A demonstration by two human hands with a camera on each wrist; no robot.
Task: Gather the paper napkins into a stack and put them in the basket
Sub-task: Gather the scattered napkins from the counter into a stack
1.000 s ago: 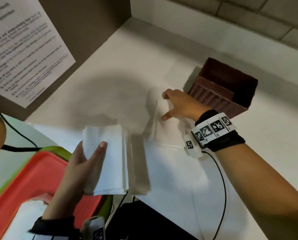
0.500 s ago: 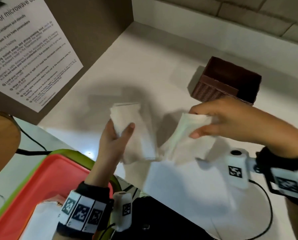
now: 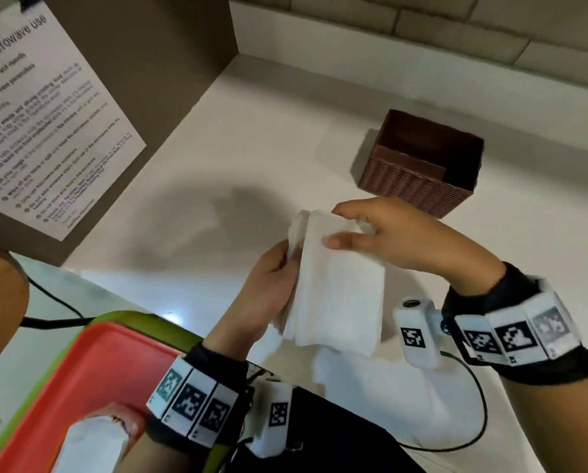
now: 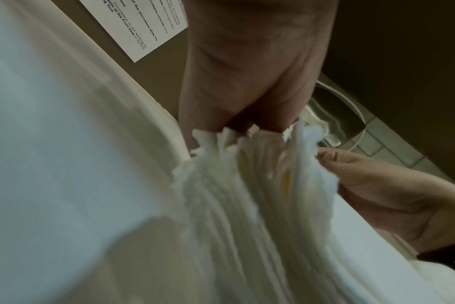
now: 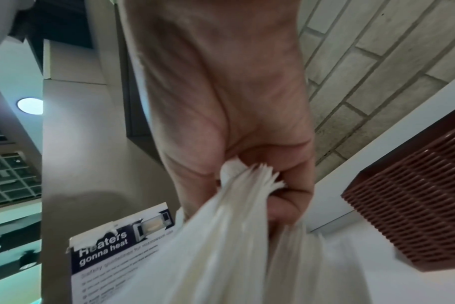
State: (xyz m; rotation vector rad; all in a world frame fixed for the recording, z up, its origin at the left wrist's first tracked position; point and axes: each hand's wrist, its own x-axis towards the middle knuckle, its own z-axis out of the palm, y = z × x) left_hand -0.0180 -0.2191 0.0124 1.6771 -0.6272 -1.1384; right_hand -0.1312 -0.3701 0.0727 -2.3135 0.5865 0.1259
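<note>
A thick stack of white paper napkins (image 3: 337,295) is held in the air above the white counter, between both hands. My left hand (image 3: 272,285) grips its left side from below. My right hand (image 3: 381,233) pinches the top edge, thumb on the front face. In the left wrist view the layered napkin edges (image 4: 260,195) fan out under the left hand (image 4: 247,86). The right wrist view shows the right hand (image 5: 247,148) curled round the napkins (image 5: 234,236). The brown woven basket (image 3: 418,186) stands empty on the counter behind the right hand.
A white counter (image 3: 217,172) runs to a brick wall. A brown panel with a printed notice (image 3: 36,131) closes the left side. A red tray (image 3: 80,387) on a green one sits at the near left, with a white wrapped item (image 3: 91,442).
The right hand lifted a second bunch of napkins off the counter and brought it against the bunch in the left hand. Both bunches now form one stack held by both hands.
</note>
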